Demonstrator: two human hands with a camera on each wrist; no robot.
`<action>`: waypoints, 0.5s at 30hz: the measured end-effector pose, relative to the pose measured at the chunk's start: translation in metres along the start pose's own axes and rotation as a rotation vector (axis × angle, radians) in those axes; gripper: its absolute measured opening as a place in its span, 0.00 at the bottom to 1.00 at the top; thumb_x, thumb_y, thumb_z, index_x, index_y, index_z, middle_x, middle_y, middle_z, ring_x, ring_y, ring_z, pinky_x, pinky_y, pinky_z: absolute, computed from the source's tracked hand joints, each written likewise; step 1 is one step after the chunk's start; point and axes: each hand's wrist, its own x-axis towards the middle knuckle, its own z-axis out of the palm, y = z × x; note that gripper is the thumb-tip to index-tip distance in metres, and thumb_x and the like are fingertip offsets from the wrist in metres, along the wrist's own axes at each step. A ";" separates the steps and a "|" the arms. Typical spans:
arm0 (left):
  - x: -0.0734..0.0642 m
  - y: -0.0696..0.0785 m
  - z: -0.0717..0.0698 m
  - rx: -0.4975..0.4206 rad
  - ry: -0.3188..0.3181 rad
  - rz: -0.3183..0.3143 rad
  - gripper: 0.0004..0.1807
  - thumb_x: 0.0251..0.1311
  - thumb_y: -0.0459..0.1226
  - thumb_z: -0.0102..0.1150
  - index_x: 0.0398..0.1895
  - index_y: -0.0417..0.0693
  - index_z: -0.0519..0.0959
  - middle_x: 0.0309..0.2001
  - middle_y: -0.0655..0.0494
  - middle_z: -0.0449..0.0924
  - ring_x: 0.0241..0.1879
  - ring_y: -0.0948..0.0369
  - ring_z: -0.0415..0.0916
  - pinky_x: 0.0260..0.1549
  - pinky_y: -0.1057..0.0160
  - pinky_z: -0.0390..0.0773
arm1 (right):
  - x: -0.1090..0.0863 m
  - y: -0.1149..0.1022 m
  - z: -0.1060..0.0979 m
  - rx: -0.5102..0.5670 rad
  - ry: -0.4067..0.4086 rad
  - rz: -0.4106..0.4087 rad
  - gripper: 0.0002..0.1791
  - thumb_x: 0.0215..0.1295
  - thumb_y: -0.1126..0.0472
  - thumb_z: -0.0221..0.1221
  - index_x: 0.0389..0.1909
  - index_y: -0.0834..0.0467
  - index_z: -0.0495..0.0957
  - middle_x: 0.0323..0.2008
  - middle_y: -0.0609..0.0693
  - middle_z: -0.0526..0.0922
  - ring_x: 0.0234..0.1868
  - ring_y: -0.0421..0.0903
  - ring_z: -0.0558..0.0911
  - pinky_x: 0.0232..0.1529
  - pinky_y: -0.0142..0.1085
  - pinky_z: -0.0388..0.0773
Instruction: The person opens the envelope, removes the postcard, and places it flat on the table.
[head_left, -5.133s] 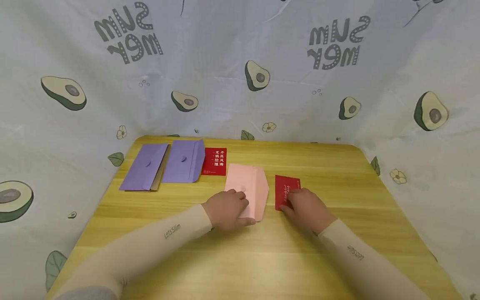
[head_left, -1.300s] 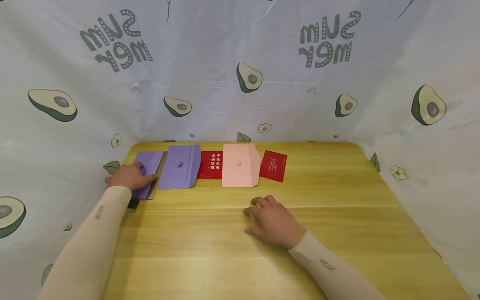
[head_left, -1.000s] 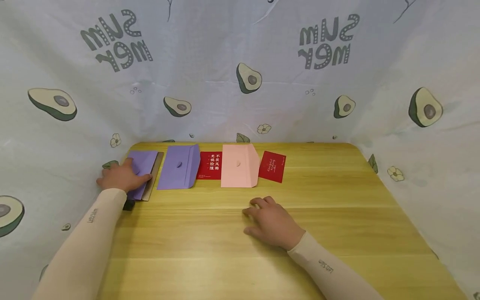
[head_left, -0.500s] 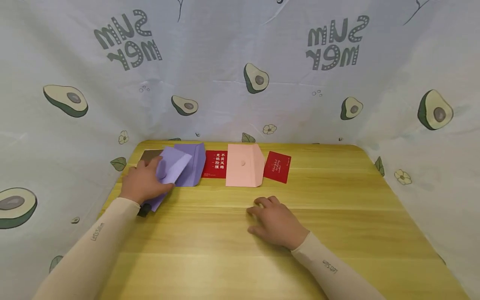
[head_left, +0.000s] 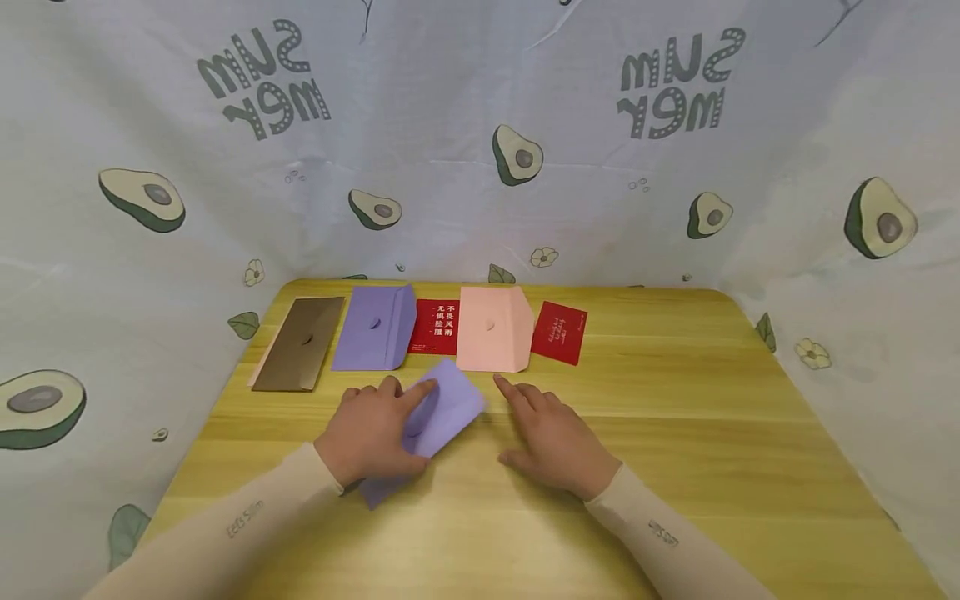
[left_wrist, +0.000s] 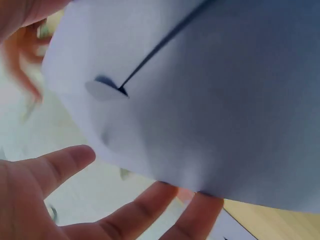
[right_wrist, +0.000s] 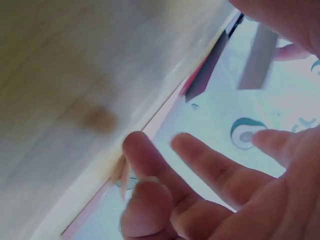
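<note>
My left hand grips a purple envelope by its long edges, thumb on one side and fingers on the other. The envelope is tilted over the middle of the table, and its flap is tucked into a half-round slot, as the left wrist view shows on the envelope. My right hand is just right of it with spread, slightly bent fingers and nothing held. In the right wrist view, the fingers are apart, close to the tabletop.
Along the back of the wooden table lie, from the left, a brown envelope over a paler edge, another purple envelope, a red card with white characters, a pink envelope and a tilted red card. A patterned curtain surrounds the table.
The pink envelope and its red card moved to the back row. Then my left hand lifted the leftmost purple envelope and carried it right, uncovering the brown one. My right hand moved slightly.
</note>
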 end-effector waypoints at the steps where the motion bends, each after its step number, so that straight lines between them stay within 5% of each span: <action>1: 0.000 0.006 0.001 0.013 -0.004 0.021 0.56 0.39 0.68 0.70 0.78 0.65 0.69 0.37 0.54 0.73 0.22 0.56 0.69 0.30 0.50 0.69 | 0.000 -0.001 -0.001 0.006 0.017 -0.009 0.63 0.52 0.44 0.79 0.85 0.51 0.53 0.64 0.55 0.78 0.54 0.57 0.82 0.55 0.53 0.81; 8: 0.005 0.033 0.009 0.034 -0.042 0.098 0.54 0.38 0.68 0.69 0.76 0.67 0.72 0.35 0.54 0.74 0.24 0.54 0.69 0.36 0.46 0.72 | -0.004 -0.010 -0.007 -0.017 0.025 -0.088 0.42 0.53 0.52 0.73 0.74 0.44 0.75 0.68 0.55 0.75 0.60 0.57 0.78 0.53 0.56 0.79; 15: 0.008 0.045 0.012 0.062 -0.083 0.122 0.51 0.39 0.71 0.67 0.73 0.69 0.75 0.34 0.54 0.74 0.25 0.54 0.68 0.35 0.47 0.69 | -0.006 -0.019 -0.007 -0.042 -0.013 -0.161 0.25 0.56 0.48 0.74 0.56 0.47 0.87 0.56 0.49 0.81 0.57 0.52 0.76 0.50 0.52 0.74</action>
